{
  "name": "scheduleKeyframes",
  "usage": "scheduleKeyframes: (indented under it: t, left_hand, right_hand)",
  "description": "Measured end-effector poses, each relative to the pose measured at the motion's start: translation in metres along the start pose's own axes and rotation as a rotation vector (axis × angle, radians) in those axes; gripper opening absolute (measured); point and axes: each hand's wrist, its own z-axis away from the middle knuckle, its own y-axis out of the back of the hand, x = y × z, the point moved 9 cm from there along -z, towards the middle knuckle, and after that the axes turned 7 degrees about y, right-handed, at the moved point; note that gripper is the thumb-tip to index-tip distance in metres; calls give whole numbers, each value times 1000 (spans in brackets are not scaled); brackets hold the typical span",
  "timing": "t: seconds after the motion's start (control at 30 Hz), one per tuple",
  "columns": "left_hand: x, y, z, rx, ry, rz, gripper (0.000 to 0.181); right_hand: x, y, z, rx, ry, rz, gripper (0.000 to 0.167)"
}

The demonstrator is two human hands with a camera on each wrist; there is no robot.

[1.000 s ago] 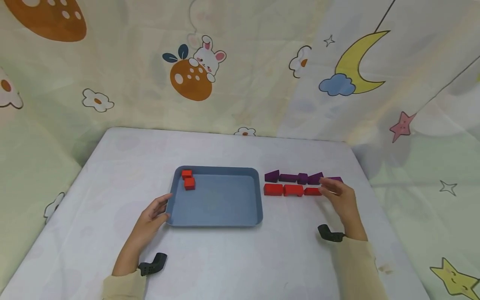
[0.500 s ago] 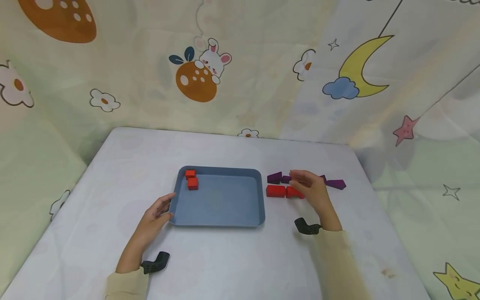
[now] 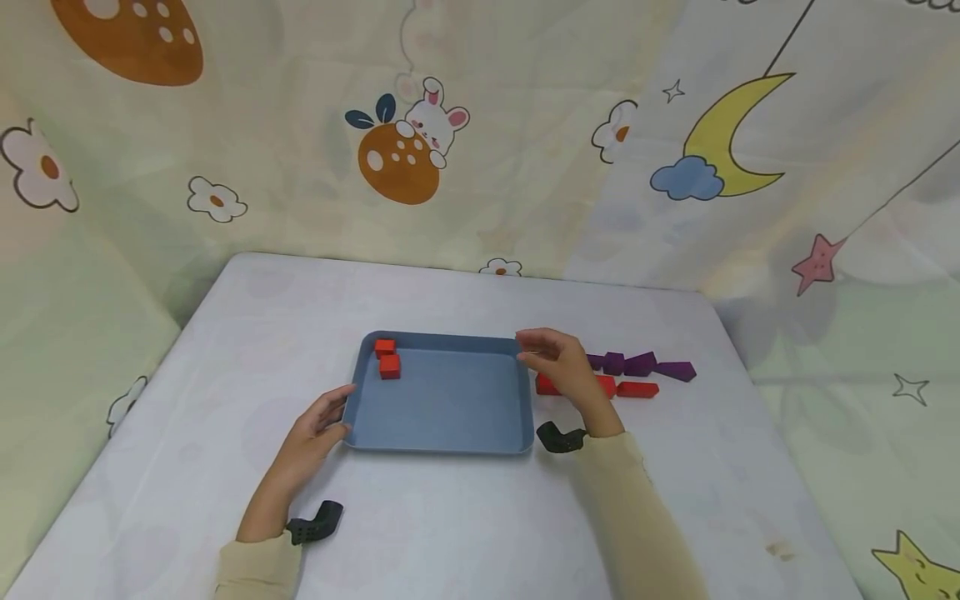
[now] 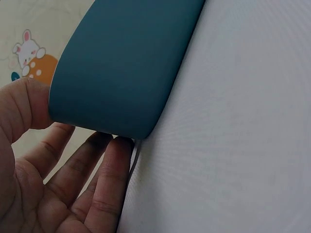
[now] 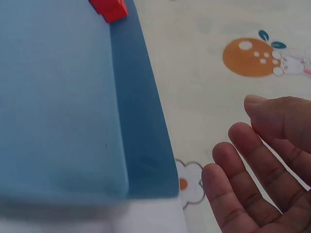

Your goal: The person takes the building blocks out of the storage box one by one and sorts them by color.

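A shallow blue-grey tray (image 3: 450, 408) lies on the white-covered table. Two red blocks (image 3: 390, 367) sit in its far left corner. My left hand (image 3: 307, 437) touches the tray's left side. In the left wrist view its thumb and loosely extended fingers (image 4: 109, 194) meet the tray's end wall (image 4: 112, 73). Over by the far right corner, my right hand (image 3: 558, 362) hovers with relaxed fingers and holds nothing. From the right wrist, those fingers (image 5: 226, 191) appear beside the tray wall (image 5: 141, 121), apart from it. My right hand and wrist partly hide the block rows behind them.
Right of the tray lie a row of purple blocks (image 3: 640, 364) and, nearer, a row of red blocks (image 3: 637, 389). A patterned cloth (image 3: 525, 167) hangs behind the table. Each wrist wears a black camera (image 3: 561, 437).
My right hand has moved left from the right end of the block rows to the tray's far right corner. My left hand stays at the tray; the head view shifts slightly.
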Motion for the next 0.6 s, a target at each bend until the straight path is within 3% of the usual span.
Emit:
scheduleKeyframes:
  t: [0.23,0.6]
  left_hand:
    - [1,-1,-1,3,-14,-3,62]
    - [0,1,0,7,-10,7,62]
  right_hand:
    - [-13,-35,-18,-84,55,-9,36]
    - [-7,-97,-44,-201,57,-42,37]
